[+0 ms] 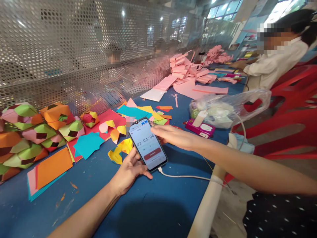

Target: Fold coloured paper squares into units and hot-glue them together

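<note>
A smartphone [148, 145] is tilted up toward me above the blue table, its lit screen showing a timer at 02:04:04. My left hand [132, 167] grips its lower left edge, thumb near the bottom corner. At the upper right edge, my right hand [173, 136] holds the phone too, with its fingers partly behind the case. A white charging cable [183, 176] runs from the phone's lower end to the right. Just behind the phone lie yellow folded paper pieces [121, 150] and a cyan sheet [89, 144].
Folded paper balls [37, 132] are piled at left beside stacked coloured sheets [53, 168]. Pink paper strips [185, 67] heap along the perforated metal screen [74, 49]. A purple power strip [200, 128] and plastic bag [223, 110] sit right. A person [277, 62] sits near red chairs [294, 115].
</note>
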A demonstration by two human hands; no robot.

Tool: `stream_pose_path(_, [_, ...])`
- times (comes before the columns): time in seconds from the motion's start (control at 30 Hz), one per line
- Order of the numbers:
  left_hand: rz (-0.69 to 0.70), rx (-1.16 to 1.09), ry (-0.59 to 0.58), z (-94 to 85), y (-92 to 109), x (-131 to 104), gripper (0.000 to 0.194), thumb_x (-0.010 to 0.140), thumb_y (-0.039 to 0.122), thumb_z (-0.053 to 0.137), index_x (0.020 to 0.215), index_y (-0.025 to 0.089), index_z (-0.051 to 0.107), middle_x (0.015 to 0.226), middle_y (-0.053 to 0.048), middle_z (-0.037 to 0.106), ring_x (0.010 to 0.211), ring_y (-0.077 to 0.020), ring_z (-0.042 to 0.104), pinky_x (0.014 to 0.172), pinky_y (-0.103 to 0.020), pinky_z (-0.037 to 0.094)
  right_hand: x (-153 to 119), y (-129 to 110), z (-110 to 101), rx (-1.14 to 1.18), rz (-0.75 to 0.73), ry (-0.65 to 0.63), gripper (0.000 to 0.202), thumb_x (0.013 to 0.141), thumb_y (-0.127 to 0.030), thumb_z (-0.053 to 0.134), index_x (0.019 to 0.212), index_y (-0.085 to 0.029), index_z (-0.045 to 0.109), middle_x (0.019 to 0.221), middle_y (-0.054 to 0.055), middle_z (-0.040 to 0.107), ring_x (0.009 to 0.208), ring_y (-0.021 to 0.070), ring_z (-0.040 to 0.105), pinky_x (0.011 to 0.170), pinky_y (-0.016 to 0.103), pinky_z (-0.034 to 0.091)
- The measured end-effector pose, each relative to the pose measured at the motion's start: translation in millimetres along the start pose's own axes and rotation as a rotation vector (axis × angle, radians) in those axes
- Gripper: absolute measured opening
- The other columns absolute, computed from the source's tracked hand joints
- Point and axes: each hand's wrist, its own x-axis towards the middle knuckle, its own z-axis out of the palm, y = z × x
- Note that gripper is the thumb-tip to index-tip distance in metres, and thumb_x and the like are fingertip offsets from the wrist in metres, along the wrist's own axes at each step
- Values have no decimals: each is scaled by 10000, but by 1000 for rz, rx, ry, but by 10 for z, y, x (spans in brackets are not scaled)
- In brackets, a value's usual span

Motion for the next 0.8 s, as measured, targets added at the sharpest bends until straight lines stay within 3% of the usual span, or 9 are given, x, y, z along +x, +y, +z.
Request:
stream_pose_path(0.17, [-3, -15, 0, 0, -1, 3, 724, 732, 40, 582, 1364, 322, 370, 1252, -77, 534, 910, -193, 567, 658, -305, 553, -111, 74, -9, 196, 34, -88, 338, 858, -469, 522, 1071, -230, 630, 1048, 59, 665, 980, 222, 610, 847, 429, 499])
stream_pose_path(0.37, [-18, -29, -25, -8, 1, 9, 771, 722, 14, 576, 1379, 331, 330, 1208, -68, 556, 895, -188, 571, 644, -305, 556, -156, 105, -24, 344, 83, -153, 325, 845, -235, 546, 1167, -221, 578, 1119, 56, 647, 1032, 204, 584, 899, 400, 455])
stream_pose_path(0.47, [-17, -40, -22, -12, 3, 14, 780, 726, 15, 573, 1384, 344, 316, 1176, -57, 564, 903, -190, 568, 642, -303, 556, -151, 141, 1, 424, 97, -168, 312, 845, -228, 539, 1152, -221, 589, 1087, 56, 660, 975, 196, 606, 854, 376, 470])
stream_pose_path(0.6, [-24, -43, -10, -22, -7, 22, 778, 729, 29, 586, 1387, 340, 311, 1173, -63, 556, 874, -184, 576, 650, -318, 561, -93, 222, 85, 578, 154, -65, 264, 886, -307, 479, 1076, -198, 625, 999, 69, 688, 873, 189, 630, 774, 345, 490])
stream_pose_path(0.8, [-30, -66, 6, -5, -1, 32, 749, 744, 30, 556, 1387, 318, 301, 1303, -83, 467, 970, -215, 577, 715, -363, 566, 19, 233, 205, 695, 202, 82, 196, 869, -208, 497, 1006, -176, 633, 942, 58, 703, 834, 175, 642, 765, 316, 495])
